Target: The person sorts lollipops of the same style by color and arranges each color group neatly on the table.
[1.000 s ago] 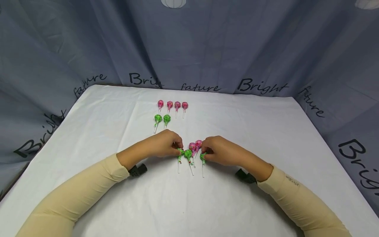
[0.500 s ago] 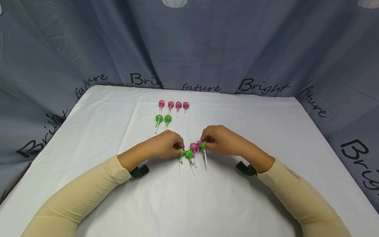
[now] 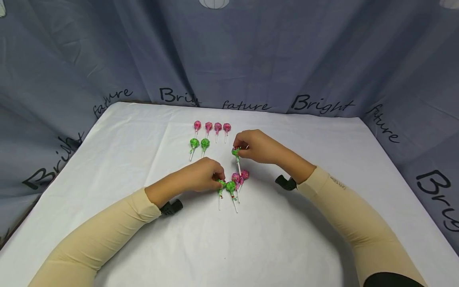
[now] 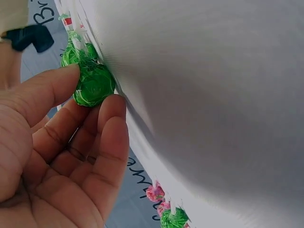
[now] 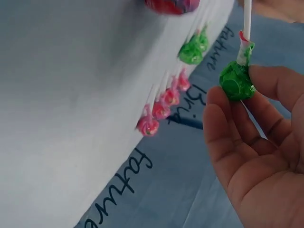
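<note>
right hand (image 3: 255, 146) pinches a glossy green lollipop (image 3: 235, 152), white stick (image 3: 238, 165) toward six o'clock; left hand (image 3: 201, 175) pinches a matching lollipop (image 4: 95, 85).

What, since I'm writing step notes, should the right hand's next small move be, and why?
Probably the right hand should lay its pinched green lollipop just right of the two green lollipops: they form a row in front of four pink lollipops, with no green one yet before the third or fourth pink.
</note>
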Tool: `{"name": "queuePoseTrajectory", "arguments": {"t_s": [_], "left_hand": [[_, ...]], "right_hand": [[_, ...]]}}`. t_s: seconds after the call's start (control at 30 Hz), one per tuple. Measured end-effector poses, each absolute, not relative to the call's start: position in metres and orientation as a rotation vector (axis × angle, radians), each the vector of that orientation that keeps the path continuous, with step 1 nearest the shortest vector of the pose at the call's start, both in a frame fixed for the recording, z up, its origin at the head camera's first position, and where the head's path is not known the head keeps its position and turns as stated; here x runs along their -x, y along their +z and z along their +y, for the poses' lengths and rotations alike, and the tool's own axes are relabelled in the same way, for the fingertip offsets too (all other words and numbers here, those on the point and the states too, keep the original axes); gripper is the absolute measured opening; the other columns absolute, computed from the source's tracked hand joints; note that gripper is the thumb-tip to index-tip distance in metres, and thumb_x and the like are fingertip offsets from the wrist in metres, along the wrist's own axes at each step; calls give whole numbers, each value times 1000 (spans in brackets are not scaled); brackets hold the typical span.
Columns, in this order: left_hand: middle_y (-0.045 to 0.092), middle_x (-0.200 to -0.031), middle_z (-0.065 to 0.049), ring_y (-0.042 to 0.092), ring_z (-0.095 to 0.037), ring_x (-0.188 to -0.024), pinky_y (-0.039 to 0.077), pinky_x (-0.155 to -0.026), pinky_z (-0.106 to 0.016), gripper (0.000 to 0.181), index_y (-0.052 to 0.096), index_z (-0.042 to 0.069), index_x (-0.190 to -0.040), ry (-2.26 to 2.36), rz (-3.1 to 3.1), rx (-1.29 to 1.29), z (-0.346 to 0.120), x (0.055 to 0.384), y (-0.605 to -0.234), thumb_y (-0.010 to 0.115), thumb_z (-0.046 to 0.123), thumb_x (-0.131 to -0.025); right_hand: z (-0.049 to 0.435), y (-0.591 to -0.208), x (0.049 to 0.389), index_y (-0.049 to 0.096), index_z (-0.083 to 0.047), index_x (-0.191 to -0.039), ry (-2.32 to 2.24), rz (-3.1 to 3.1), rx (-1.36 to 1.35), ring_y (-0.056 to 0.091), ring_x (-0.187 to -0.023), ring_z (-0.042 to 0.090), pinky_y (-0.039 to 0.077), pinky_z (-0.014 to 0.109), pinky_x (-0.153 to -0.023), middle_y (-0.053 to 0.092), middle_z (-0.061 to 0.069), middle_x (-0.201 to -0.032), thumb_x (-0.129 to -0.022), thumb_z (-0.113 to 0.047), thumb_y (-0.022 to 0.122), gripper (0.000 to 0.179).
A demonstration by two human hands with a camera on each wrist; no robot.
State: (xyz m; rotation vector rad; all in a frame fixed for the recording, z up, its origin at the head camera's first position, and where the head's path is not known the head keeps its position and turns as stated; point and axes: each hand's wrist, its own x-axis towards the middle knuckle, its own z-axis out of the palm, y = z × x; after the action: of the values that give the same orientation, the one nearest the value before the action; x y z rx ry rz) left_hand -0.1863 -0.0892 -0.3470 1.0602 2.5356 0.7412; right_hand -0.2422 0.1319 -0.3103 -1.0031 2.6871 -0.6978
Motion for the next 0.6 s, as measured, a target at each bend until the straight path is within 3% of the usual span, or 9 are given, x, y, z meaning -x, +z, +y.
{"name": "queuePoseTrajectory", "arguments": {"t_s": [0.3,0.6], "left_hand": [[64,-76,6,55,-7,-71,47,-70,-25,3,72,9,-84,702,2561,-1079,-90,186,-347,76,8,-84],[65,-79,4,56,-8,-73,48,-71,-25,5,74,6,-88,690,2555,-1078,-90,186,-344,76,7,-84]], "right_hand": [[108,-308,273,68,-5,-101,-647,2674,1028,63,-91,19,52,35,-82,68,5,-99,-92,-7,70,10],[85,-323,304,66,-7,-94,-617,2654,1108,52,-78,19,45,33,-71,62,4,-85,-91,-10,71,7]]}}
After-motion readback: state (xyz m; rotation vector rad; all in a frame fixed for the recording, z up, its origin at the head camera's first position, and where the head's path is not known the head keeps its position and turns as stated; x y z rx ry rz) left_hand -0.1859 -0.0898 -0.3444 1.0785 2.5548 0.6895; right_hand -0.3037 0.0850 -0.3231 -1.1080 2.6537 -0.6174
